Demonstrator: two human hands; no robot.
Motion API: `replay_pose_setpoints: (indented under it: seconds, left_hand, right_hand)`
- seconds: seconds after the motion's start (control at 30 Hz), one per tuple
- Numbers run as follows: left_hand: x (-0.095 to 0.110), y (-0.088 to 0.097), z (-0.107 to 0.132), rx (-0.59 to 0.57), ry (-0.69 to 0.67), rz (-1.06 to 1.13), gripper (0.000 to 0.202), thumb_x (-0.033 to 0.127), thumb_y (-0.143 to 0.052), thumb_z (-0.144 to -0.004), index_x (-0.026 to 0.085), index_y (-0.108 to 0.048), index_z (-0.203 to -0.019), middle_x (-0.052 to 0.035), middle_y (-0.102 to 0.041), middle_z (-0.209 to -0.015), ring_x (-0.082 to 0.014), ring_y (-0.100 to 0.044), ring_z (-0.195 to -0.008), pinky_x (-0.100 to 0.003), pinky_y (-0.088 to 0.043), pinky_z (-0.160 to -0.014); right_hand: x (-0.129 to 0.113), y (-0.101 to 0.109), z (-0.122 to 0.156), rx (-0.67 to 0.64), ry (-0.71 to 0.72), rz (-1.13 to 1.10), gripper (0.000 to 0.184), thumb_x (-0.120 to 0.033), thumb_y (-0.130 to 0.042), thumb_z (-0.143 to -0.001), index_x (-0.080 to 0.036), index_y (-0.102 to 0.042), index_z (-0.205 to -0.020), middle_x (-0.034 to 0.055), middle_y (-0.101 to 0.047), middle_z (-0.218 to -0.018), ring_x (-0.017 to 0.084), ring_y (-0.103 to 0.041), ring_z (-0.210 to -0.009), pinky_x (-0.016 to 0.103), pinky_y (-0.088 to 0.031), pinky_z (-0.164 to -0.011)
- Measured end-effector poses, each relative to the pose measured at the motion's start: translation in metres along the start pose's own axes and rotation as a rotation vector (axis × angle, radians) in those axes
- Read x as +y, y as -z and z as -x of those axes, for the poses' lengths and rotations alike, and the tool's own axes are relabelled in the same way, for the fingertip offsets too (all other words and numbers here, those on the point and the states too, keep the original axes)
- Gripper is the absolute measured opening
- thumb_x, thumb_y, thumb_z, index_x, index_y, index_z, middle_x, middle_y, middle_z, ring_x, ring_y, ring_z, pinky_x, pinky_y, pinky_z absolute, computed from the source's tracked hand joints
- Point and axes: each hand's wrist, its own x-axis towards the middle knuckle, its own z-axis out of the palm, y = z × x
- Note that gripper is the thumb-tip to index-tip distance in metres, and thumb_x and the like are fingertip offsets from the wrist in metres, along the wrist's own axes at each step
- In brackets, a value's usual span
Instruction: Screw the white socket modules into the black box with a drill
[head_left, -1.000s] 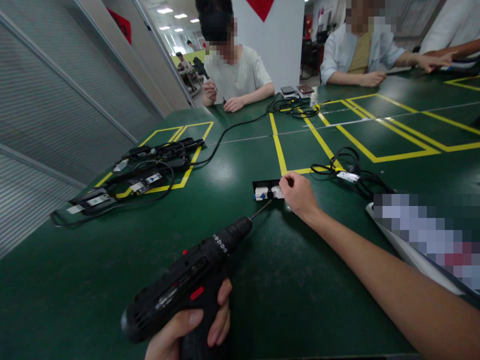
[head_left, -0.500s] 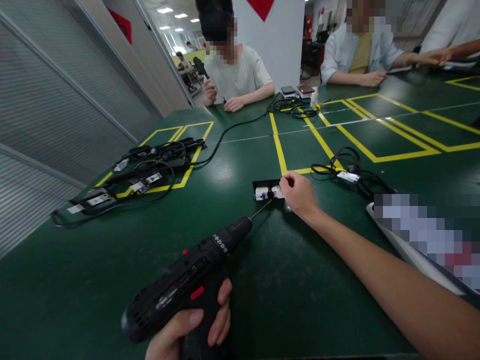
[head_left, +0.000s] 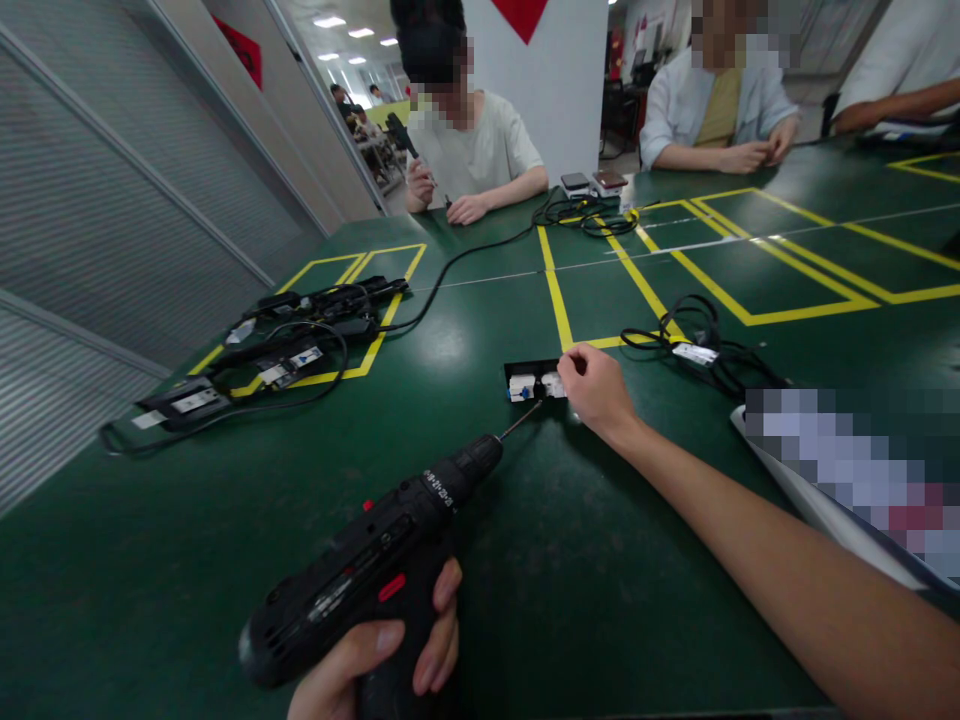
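My left hand (head_left: 367, 650) is closed around the grip of a black cordless drill (head_left: 367, 560) with red buttons. The drill's long thin bit (head_left: 521, 422) points up and to the right, its tip at the front edge of a small black case (head_left: 513, 368). White pieces (head_left: 522, 388), one with a blue part, sit in the case. Closed at the case's right end, my right hand (head_left: 600, 390) covers that end with its fingers. Its fingertips are partly hidden, as is whatever small part may be between them.
Black adapters with cables (head_left: 330, 315) lie at the left on the green table (head_left: 570, 590). A coiled cable (head_left: 694, 350) and a grey-edged object (head_left: 795, 490) are at the right. Across the table, a person (head_left: 480, 140) holds a dark tool; another person (head_left: 720, 110) sits further right.
My hands, the drill and the case hold almost the same position. At the back right, one person's arm has drawn back and the hands are together.
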Motion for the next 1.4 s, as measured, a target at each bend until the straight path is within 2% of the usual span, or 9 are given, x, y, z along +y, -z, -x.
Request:
replay_pose_setpoints:
  seconds: [0.83,1.17,1.27,1.4]
  left_hand:
    - [0.0035,-0.0031,0.0006,-0.037,-0.004,-0.018,0.024,0.028,-0.044,-0.076,0.012,-0.059,-0.085,-0.0035,-0.046,-0.056,-0.0136,-0.035,-0.045,-0.030,-0.031,-0.046]
    - [0.0039,-0.0098,0.0006,0.043,-0.064,-0.008,0.024,0.024,-0.046,-0.074,0.012,-0.058,-0.090,-0.0085,-0.053,-0.077,-0.0107,-0.038,-0.043,-0.030,-0.033,-0.043]
    - [0.0029,-0.0090,0.0006,0.059,-0.073,-0.002,0.023,0.025,-0.047,-0.074,0.012,-0.059,-0.088,-0.0069,-0.052,-0.072,-0.0109,-0.038,-0.043,-0.030,-0.034,-0.042]
    - [0.0032,-0.0057,0.0006,0.023,0.000,0.004,0.022,0.027,-0.048,-0.073,0.011,-0.060,-0.082,-0.0037,-0.047,-0.059,-0.0117,-0.036,-0.044,-0.029,-0.033,-0.045]
  right_hand:
    - [-0.0020,0.0008,-0.0006,0.005,-0.002,-0.007,0.022,-0.027,-0.042,-0.081,-0.016,-0.058,-0.072,0.0040,-0.060,-0.071,0.014,-0.053,-0.066,0.027,-0.037,-0.062]
    - [-0.0016,0.0007,-0.0004,0.005,-0.002,-0.009,0.022,-0.028,-0.041,-0.082,-0.017,-0.057,-0.072,0.0042,-0.060,-0.071,0.015,-0.053,-0.067,0.027,-0.037,-0.062]
    - [-0.0019,0.0014,-0.0005,0.000,-0.007,-0.004,0.022,-0.028,-0.041,-0.081,-0.017,-0.058,-0.071,0.0044,-0.061,-0.072,0.015,-0.053,-0.067,0.027,-0.037,-0.062]
    - [-0.0020,0.0012,-0.0004,-0.001,-0.011,-0.004,0.022,-0.028,-0.042,-0.081,-0.017,-0.058,-0.072,0.0043,-0.061,-0.072,0.015,-0.053,-0.066,0.027,-0.037,-0.061]
